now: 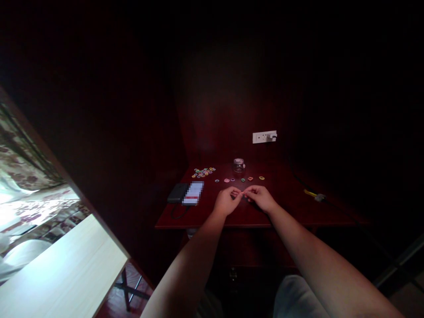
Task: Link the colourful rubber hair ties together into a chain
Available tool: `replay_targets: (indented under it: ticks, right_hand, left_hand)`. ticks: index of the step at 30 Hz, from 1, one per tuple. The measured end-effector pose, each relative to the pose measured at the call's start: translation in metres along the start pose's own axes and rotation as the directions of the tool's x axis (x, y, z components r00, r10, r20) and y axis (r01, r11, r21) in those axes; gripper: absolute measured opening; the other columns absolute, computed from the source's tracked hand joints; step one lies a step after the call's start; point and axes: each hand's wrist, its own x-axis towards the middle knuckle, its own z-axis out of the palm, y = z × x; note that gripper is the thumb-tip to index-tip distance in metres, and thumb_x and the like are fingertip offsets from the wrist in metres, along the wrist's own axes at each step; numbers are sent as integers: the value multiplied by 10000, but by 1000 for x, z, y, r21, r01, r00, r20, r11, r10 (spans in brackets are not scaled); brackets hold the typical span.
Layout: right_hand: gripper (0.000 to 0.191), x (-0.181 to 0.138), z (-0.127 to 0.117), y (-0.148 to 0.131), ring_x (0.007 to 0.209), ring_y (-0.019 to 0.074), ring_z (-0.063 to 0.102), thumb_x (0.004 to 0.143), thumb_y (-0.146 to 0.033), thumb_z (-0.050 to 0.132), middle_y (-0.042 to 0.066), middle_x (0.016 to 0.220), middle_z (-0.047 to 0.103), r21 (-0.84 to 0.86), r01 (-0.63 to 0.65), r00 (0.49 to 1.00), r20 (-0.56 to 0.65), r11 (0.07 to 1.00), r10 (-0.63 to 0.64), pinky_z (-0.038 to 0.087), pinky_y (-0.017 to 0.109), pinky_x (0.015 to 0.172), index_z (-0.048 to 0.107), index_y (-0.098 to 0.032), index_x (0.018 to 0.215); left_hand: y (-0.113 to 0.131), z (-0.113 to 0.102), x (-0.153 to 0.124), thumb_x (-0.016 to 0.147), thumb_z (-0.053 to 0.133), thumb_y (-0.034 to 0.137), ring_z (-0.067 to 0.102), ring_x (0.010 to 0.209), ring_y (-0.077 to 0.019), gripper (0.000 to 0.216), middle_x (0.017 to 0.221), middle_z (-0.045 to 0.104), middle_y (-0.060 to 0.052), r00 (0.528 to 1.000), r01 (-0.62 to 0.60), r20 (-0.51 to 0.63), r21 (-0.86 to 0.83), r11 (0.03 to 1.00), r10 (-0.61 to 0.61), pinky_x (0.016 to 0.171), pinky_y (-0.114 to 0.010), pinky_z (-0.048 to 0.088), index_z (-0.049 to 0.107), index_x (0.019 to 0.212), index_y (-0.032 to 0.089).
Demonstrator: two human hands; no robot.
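Over the front of the dark red desk [195, 219], my left hand [228, 199] and my right hand [261, 197] meet at the fingertips, both pinched closed. Something small and pinkish seems to sit between them, too small to make out. Just beyond the hands runs a loose row of small hair ties, among them a yellow hair tie [262, 178], a green hair tie [243, 180], a purple hair tie [232, 179] and a pink hair tie [227, 180]. Behind this row stands a small clear jar [239, 166]. To its left lies a pile of mixed-colour hair ties [202, 172].
A phone [193, 193] with a blurred screen lies beside a black box-like device [178, 193] with a cable, left of my hands. At right is a cable with a yellow end [310, 193]. A white socket strip [264, 137] is on the back wall.
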Motion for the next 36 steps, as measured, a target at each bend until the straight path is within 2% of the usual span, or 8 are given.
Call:
replay_targets:
  ticks: [10, 16, 20, 26, 36]
  right_hand:
    - [255, 0, 3, -4, 465, 94, 487, 623, -354, 677, -14, 542, 564, 27, -39, 999, -4, 999, 39, 359, 215, 466, 606, -142, 745]
    - [267, 0, 2, -2, 469, 96, 494, 596, -354, 699, -20, 554, 563, 57, -26, 1000, -7, 998, 26, 361, 217, 469, 598, -150, 735]
    - [270, 0, 3, -3, 457, 92, 485, 582, -353, 707, -30, 528, 544, 63, -28, 1000, -1, 998, 28, 351, 213, 460, 597, -149, 722]
    - [282, 2, 3, 1, 476, 82, 488, 586, -323, 708, -16, 588, 576, 91, -45, 999, 31, 995, 42, 366, 209, 481, 601, -140, 770]
    - [259, -1, 3, -4, 450, 88, 462, 643, -384, 668, -25, 515, 543, -39, 9, 1000, 28, 999, -8, 330, 207, 454, 597, -144, 710]
  left_hand:
    - [4, -3, 0, 773, 544, 247, 618, 720, -112, 149, 803, 664, -38, 1000, -9, -22, 5, 1000, 9, 677, -229, 500, 616, 871, 162]
    - [1, -2, 1, 774, 539, 230, 624, 733, -125, 179, 840, 673, -51, 1000, 21, 15, 2, 1000, -21, 680, -245, 508, 631, 910, 159]
    - [2, -3, 1, 772, 537, 228, 620, 713, -120, 157, 799, 672, -42, 999, 12, 40, 16, 1000, -12, 677, -240, 503, 640, 869, 161]
    - [1, -1, 1, 759, 545, 228, 610, 691, -107, 118, 760, 658, -26, 1000, 14, 19, 28, 1000, -15, 662, -223, 489, 616, 825, 160]
    - [2, -3, 1, 753, 544, 241, 598, 689, -113, 115, 772, 653, -25, 1000, 2, 17, 83, 997, -3, 603, -207, 462, 613, 812, 169]
